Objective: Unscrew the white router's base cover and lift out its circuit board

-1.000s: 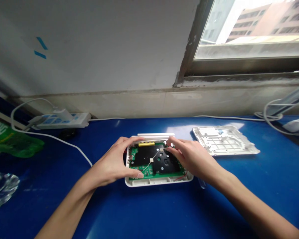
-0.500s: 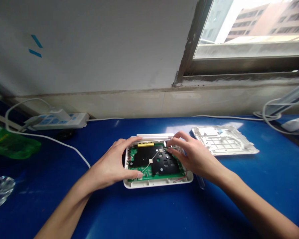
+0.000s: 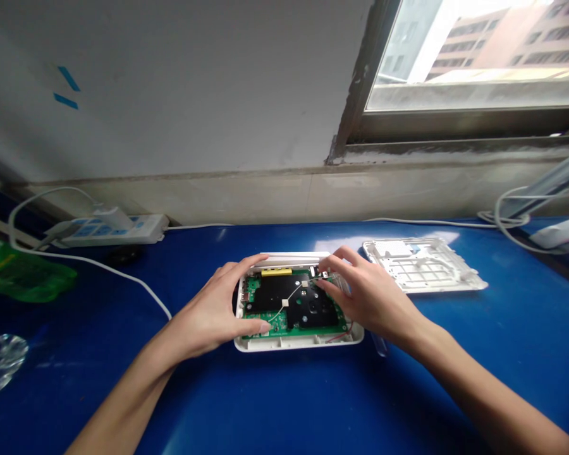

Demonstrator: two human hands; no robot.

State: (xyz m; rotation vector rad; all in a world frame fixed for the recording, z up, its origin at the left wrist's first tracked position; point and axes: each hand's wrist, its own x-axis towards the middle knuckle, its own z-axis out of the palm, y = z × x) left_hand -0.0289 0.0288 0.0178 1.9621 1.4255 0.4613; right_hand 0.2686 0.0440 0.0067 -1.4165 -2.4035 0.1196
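A white device housing lies opened on the blue table, with a green circuit board inside. Over much of the board sits a black plate, and a yellow part is at its back edge. My left hand grips the housing's left side, thumb on the board's front corner and fingers at the back. A thin pale cable with small white tabs crosses the plate. My right hand pinches the cable near the board's back right corner; its fingertips partly hide the spot.
A white cover shell lies inside up at the right. A clear-handled tool is beside the housing. At the left are a power strip, a green bottle, crumpled clear plastic and a white cord.
The housing has tilted or shifted slightly, its front edge sitting a little higher in view. Both hands keep nearly the same places, the right still pinching at the cable.
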